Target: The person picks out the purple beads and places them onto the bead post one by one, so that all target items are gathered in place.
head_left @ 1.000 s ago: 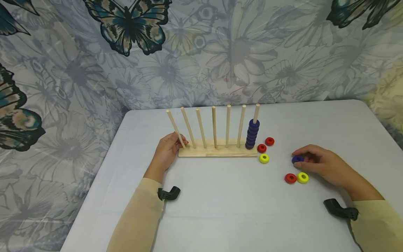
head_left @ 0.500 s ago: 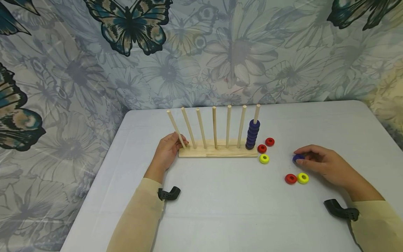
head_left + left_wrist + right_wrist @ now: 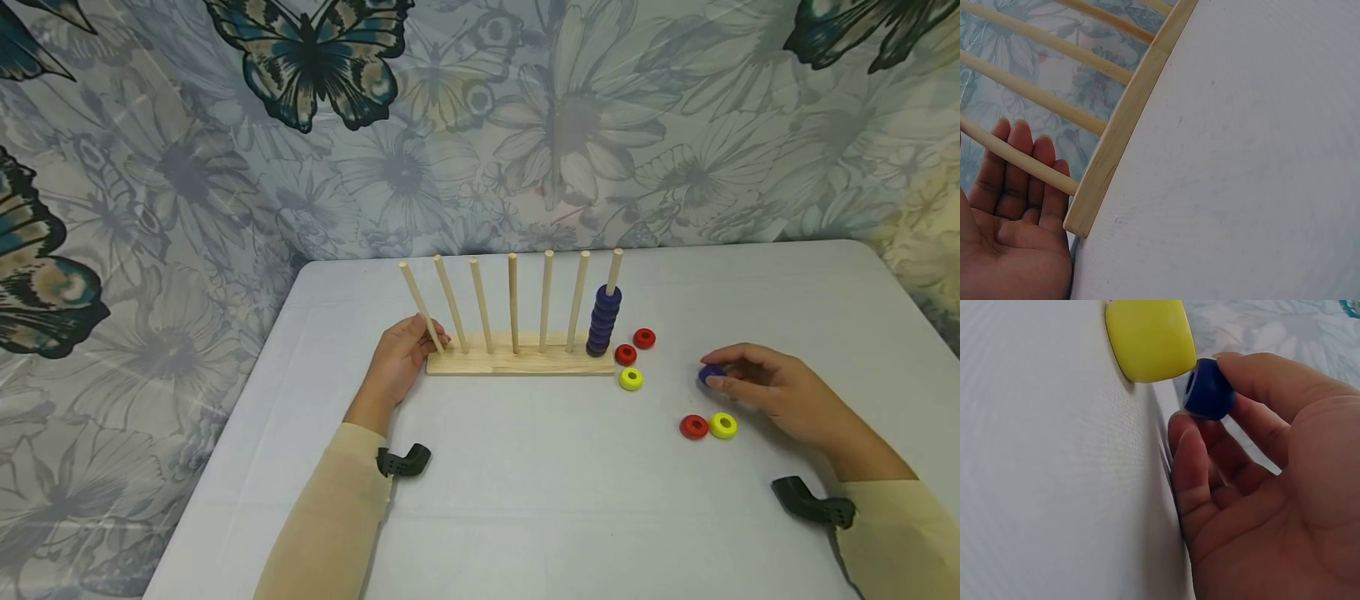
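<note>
A wooden stand [image 3: 517, 360] carries a row of upright pegs, and blue rings [image 3: 603, 321] are stacked on its rightmost peg. At the stand's left end is my left hand [image 3: 401, 354], with its fingers [image 3: 1019, 162] stretched out behind the leftmost peg [image 3: 1029, 162] in the left wrist view. Over to the right, my right hand [image 3: 772, 392] pinches a blue ring [image 3: 1210, 390] between thumb and fingertip, its hole facing the table surface in the right wrist view. The ring is partly covered by the fingers in the head view.
Two red rings [image 3: 643, 338] and a yellow ring [image 3: 631, 379] lie by the stand's right end. Another red ring [image 3: 693, 427] and a yellow ring [image 3: 723, 426] sit side by side before my right hand. A patterned backdrop [image 3: 480, 167] hangs behind the white table [image 3: 525, 500].
The blue ring has tilted slightly in my right fingertips and shows less of itself. My left hand and the stand stay as they were.
</note>
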{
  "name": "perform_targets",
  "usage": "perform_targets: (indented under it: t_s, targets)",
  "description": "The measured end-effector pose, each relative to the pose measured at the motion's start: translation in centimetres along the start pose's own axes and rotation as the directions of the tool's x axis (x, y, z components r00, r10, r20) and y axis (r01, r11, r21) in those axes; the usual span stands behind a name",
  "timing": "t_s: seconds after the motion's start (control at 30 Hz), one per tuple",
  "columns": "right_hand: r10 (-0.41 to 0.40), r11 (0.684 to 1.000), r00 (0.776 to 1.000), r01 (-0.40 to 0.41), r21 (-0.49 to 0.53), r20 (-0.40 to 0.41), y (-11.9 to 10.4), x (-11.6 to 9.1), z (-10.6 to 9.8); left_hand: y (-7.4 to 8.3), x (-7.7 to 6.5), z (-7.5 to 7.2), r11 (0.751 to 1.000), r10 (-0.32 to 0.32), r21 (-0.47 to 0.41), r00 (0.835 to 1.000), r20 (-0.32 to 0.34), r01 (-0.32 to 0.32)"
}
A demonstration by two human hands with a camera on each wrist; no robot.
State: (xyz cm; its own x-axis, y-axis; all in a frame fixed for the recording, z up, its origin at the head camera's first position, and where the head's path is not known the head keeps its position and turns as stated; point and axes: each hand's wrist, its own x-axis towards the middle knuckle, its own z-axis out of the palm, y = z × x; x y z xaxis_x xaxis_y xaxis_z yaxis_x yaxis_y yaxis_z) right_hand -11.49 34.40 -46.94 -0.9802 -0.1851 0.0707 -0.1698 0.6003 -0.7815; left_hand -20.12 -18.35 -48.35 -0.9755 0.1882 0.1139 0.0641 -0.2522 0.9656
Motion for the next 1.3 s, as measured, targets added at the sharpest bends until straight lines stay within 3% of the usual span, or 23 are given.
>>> perform_targets:
  t_s: [0.47, 1.03, 1.3]
  targets:
    - [0.004, 1.000, 1.000, -0.005, -0.010, -0.028, -1.2, 0.1, 0.1, -0.1, 0.0, -0.1, 1.000, 0.000, -0.009, 1.000, -0.001, 0.000]
    - [-0.132, 0.991, 0.984, 0.129, -0.037, -0.118, -4.3, 0.3, 0.1, -0.1, 0.1, -0.1, 1.000, 0.003, -0.011, 1.000, 0.001, -0.003]
    - [-0.211, 0.976, 0.971, 0.204, -0.073, -0.115, -6.4, 0.3, 1.4, -0.1, 0.1, 0.0, 1.000, 0.001, -0.014, 1.000, 0.003, -0.001]
